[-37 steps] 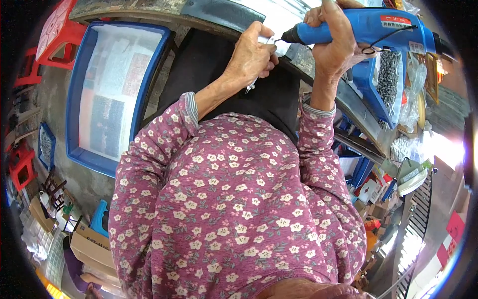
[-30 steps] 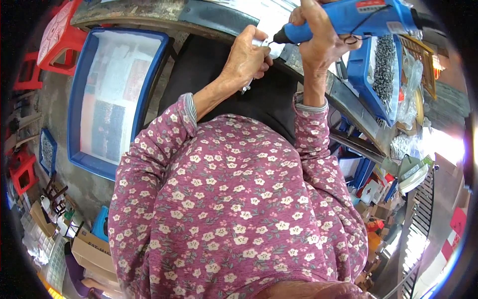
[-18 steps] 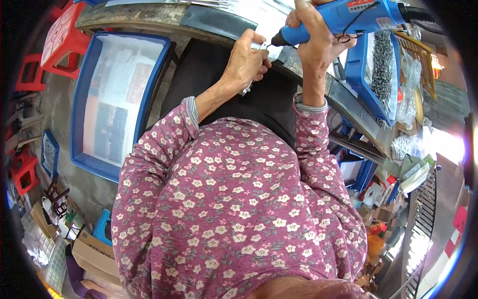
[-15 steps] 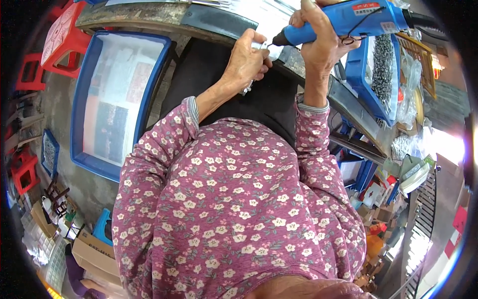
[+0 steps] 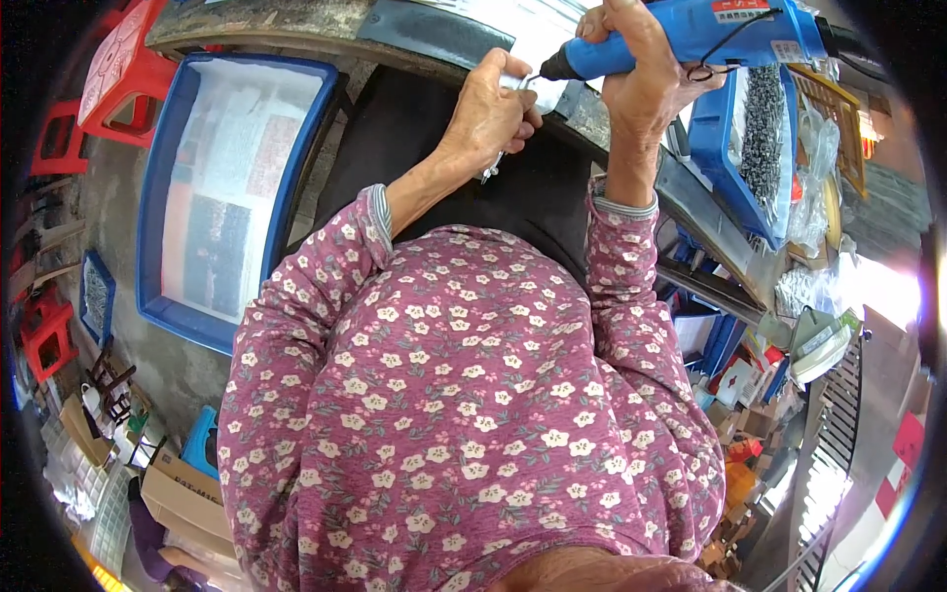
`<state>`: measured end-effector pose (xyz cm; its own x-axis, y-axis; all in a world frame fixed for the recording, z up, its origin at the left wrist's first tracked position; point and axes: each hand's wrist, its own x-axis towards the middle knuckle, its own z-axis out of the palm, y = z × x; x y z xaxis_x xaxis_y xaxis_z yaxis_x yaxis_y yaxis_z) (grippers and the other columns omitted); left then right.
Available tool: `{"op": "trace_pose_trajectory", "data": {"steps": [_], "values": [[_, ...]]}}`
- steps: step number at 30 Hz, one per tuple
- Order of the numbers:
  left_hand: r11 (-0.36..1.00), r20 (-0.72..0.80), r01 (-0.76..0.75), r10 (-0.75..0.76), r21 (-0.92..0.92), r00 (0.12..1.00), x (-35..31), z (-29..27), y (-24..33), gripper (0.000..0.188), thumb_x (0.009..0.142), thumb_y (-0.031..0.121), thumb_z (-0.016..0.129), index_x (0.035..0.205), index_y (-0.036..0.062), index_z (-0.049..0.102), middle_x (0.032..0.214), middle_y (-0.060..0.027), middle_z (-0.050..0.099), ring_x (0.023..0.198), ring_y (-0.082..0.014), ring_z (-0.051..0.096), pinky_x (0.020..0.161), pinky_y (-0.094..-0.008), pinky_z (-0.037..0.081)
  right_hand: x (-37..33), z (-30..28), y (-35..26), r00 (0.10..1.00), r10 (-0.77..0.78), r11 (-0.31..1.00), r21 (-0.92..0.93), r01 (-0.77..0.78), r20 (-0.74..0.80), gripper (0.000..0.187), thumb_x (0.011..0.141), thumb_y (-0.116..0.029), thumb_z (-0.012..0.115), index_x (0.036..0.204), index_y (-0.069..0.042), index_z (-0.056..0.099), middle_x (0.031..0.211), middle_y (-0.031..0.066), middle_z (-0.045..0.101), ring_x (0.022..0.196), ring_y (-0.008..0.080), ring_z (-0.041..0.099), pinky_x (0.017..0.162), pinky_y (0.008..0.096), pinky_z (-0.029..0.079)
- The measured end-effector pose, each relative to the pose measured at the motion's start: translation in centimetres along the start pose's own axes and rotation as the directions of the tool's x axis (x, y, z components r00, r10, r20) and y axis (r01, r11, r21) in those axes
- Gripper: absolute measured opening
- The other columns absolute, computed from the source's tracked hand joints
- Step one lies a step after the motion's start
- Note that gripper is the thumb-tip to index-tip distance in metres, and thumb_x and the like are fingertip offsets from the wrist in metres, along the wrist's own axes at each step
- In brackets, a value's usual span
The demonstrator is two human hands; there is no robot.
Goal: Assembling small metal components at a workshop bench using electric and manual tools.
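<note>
My right hand [image 5: 641,74] is wrapped round a blue electric screwdriver [image 5: 691,37], which lies nearly level with its black nose pointing left. The thin bit at that nose reaches a small pale metal part [image 5: 515,83] pinched between the thumb and fingers of my left hand [image 5: 490,116]. Whether the bit touches the part cannot be made out. Most of the part is hidden by my fingers; a shiny bit of it [image 5: 490,174] sticks out below my palm. Both hands are at the near edge of the workbench [image 5: 286,25].
A blue tray [image 5: 148,247] stands left of me beside red plastic stools [image 5: 120,74]. On the right, another blue tray [image 5: 712,128] holds many small dark metal pieces. Cardboard boxes [image 5: 182,498] lie at lower left. A black cable [image 5: 858,44] trails from the screwdriver.
The screwdriver and my right hand have shifted slightly right, so its nose stands a little further from my left fingers, with the thin bit showing. My left hand keeps its pinch.
</note>
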<state>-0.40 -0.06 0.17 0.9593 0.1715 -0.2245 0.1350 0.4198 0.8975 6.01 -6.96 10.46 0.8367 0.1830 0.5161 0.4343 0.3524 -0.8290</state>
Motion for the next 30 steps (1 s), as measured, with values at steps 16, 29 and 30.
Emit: {"op": "trace_pose_trajectory", "data": {"steps": [16, 29, 30], "values": [[0.999, -0.024, 0.009, -0.01, -0.048, 1.0, 0.1, 0.4, 0.5, 0.018, 0.083, 0.0, 0.046, 0.1, 0.0021, 0.04, 0.062, -0.009, 0.053, 0.047, -0.0103, 0.047, 0.037, -0.0224, 0.036, -0.2, 0.2, 0.5, 0.997, -0.074, 0.996, -0.058, 0.073, -0.005, 0.017, 0.072, -0.005, 0.064, 0.083, 0.001, 0.053, 0.058, 0.0044, 0.054, 0.045, 0.0109, 0.051, 0.043, 0.023, 0.042], [1.0, -0.047, -0.02, 0.02, 0.002, 0.999, 0.0, 0.2, 0.3, 0.019, 0.082, -0.001, 0.045, 0.1, 0.0019, 0.039, 0.062, -0.0102, 0.052, 0.047, -0.0107, 0.046, 0.037, -0.023, 0.034, -0.1, 0.8, 0.4, 0.999, -0.041, 0.989, -0.144, 0.043, 0.013, 0.019, 0.071, -0.006, 0.067, 0.08, 0.002, 0.052, 0.054, 0.0028, 0.052, 0.044, 0.0099, 0.048, 0.043, 0.0217, 0.039], [0.999, -0.021, -0.017, 0.017, -0.036, 1.0, 0.3, 0.0, 0.1, 0.02, 0.083, -0.001, 0.045, 0.101, 0.0018, 0.039, 0.063, -0.0104, 0.052, 0.047, -0.0107, 0.046, 0.037, -0.0228, 0.034, 0.0, 0.6, 0.4, 0.999, -0.037, 0.998, -0.059, 0.037, 0.012, 0.02, 0.071, -0.006, 0.067, 0.081, 0.002, 0.052, 0.054, 0.0031, 0.052, 0.043, 0.0104, 0.048, 0.043, 0.0219, 0.039]]}}
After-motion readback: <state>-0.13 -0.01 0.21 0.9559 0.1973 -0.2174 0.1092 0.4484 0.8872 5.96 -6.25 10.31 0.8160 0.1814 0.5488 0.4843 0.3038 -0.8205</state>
